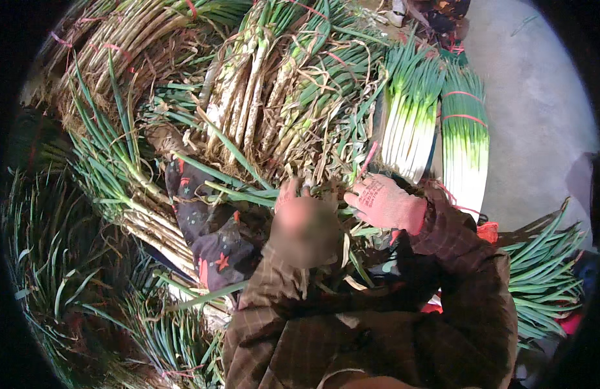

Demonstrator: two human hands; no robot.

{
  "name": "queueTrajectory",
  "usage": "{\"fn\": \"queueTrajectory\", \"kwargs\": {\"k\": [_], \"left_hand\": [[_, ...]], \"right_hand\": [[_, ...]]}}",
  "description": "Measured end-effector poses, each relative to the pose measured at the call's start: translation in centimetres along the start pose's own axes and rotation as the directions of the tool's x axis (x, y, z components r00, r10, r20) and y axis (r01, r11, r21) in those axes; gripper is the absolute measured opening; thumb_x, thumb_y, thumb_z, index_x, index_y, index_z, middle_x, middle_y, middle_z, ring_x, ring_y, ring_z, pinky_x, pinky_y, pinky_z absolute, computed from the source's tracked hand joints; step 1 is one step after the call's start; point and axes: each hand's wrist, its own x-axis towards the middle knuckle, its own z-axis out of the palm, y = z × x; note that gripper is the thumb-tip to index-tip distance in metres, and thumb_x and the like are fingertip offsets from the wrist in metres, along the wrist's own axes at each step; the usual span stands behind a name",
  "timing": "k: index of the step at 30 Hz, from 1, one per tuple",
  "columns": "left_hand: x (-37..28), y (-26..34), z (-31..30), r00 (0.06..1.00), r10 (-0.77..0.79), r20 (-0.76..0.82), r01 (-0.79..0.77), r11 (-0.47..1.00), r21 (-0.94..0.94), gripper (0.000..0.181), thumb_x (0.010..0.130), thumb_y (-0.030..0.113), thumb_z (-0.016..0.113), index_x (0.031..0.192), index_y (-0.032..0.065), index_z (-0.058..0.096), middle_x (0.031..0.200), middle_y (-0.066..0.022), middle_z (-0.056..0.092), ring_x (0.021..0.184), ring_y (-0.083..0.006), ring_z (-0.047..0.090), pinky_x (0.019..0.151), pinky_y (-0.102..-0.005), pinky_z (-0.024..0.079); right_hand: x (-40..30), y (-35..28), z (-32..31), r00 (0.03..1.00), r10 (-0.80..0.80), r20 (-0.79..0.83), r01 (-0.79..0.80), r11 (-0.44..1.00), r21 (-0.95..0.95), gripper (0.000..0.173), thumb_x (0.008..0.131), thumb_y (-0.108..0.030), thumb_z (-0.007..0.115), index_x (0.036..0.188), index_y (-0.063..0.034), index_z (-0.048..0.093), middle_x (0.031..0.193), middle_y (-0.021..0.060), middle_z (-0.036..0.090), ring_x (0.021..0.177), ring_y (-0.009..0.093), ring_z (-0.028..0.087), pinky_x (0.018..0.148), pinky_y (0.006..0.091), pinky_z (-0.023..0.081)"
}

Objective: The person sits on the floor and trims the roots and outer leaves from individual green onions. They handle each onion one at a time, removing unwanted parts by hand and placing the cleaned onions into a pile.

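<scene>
Both of my hands wear pink knitted work gloves. My left hand [289, 204] is over my lap, partly blurred; long green onion leaves [246, 194] run up to its fingers from the left. Whether it grips them is hidden. To its right, my right hand [387, 202] is palm down, with printing on the glove's back and its fingers bent toward dry onion leaves [331, 160]. A pink tie strip [368, 159] sticks up beside its fingertips. What lies under those fingers cannot be seen.
Untrimmed green onions [239, 107] with dry roots are heaped ahead. Two cleaned bundles, one loose-topped [410, 116] and one tied with pink bands [464, 141], stand at the right, by the concrete floor [528, 97]. More onions [543, 282] lie right; others [154, 233] lie left.
</scene>
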Motion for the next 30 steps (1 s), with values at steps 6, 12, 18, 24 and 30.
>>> {"fn": "queueTrajectory", "kwargs": {"k": [6, 12, 18, 24, 30], "left_hand": [[1.9, -8.3, 4.4, 0.86, -0.449, 0.242, 0.368, 0.875, 0.313, 0.039, 0.082, 0.026, 0.058, 0.116, 0.0069, 0.056, 0.11, -0.0177, 0.058, 0.103, -0.0349, 0.054, 0.087, -0.0439, 0.045], [6.4, -5.6, 3.8, 0.915, -0.373, 0.152, 0.354, 0.925, 0.139, 0.037, 0.081, 0.024, 0.06, 0.115, 0.0088, 0.059, 0.11, -0.0203, 0.06, 0.103, -0.0355, 0.057, 0.088, -0.0428, 0.046], [12.5, -8.7, 2.2, 0.904, -0.382, -0.192, 0.421, 0.716, 0.557, 0.059, 0.07, 0.019, 0.07, 0.123, 0.0104, 0.046, 0.124, -0.0164, 0.046, 0.113, -0.0372, 0.044, 0.092, -0.0515, 0.037], [13.7, -9.8, 2.2, 0.844, -0.521, -0.124, 0.475, 0.619, 0.625, 0.066, 0.075, 0.03, 0.069, 0.131, 0.0109, 0.04, 0.124, -0.017, 0.044, 0.115, -0.0365, 0.043, 0.089, -0.0525, 0.038], [14.6, -9.8, 0.8, 0.726, -0.687, 0.036, 0.543, 0.604, 0.583, 0.06, 0.079, 0.038, 0.065, 0.127, 0.0116, 0.042, 0.116, -0.0156, 0.055, 0.106, -0.0347, 0.053, 0.088, -0.0523, 0.039]], "right_hand": [[0.7, 0.3, 1.0, 0.992, -0.058, -0.111, 0.069, 0.992, 0.102, 0.038, 0.08, -0.029, 0.059, 0.113, -0.0106, 0.052, 0.096, 0.0067, 0.056, 0.091, 0.025, 0.056, 0.081, 0.0383, 0.043], [0.5, 1.7, 1.1, 0.978, -0.053, -0.203, 0.078, 0.99, 0.115, 0.039, 0.077, -0.029, 0.061, 0.111, -0.0117, 0.053, 0.092, 0.0057, 0.055, 0.09, 0.023, 0.055, 0.079, 0.038, 0.042], [0.7, 1.1, 0.1, 0.954, -0.076, -0.29, 0.114, 0.986, 0.118, 0.032, 0.079, -0.031, 0.059, 0.104, -0.0117, 0.054, 0.085, 0.005, 0.055, 0.082, 0.022, 0.056, 0.075, 0.0373, 0.041], [0.7, 1.6, 0.8, 0.954, -0.077, -0.288, 0.122, 0.982, 0.142, 0.035, 0.08, -0.031, 0.058, 0.108, -0.0112, 0.055, 0.087, 0.007, 0.056, 0.083, 0.025, 0.057, 0.077, 0.0408, 0.042], [0.4, 2.5, 1.8, 0.965, -0.03, -0.261, 0.079, 0.98, 0.181, 0.039, 0.078, -0.03, 0.061, 0.111, -0.0102, 0.056, 0.095, 0.0068, 0.057, 0.09, 0.026, 0.057, 0.08, 0.0382, 0.044]]}}
